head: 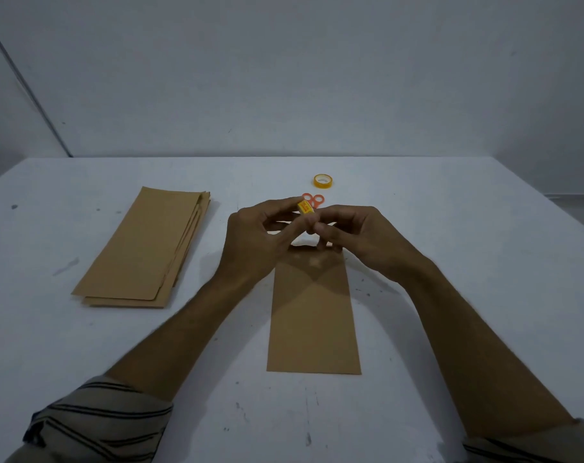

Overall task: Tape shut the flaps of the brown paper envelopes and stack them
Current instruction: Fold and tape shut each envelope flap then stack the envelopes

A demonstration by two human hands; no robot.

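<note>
Hands meet just above centre frame: the left hand pinches a small yellow tape roll between thumb and fingertips. The right hand curls its fingers just beside the roll, though whether they grip a tape end is too small to tell. Beneath lies a brown envelope, long axis running toward the frame's top, its far end hidden by the hands. Orange scissors show handles only. Beyond sits a second tape roll. At left lies a stack of envelopes, slightly slanted, and white table fills the right.
</note>
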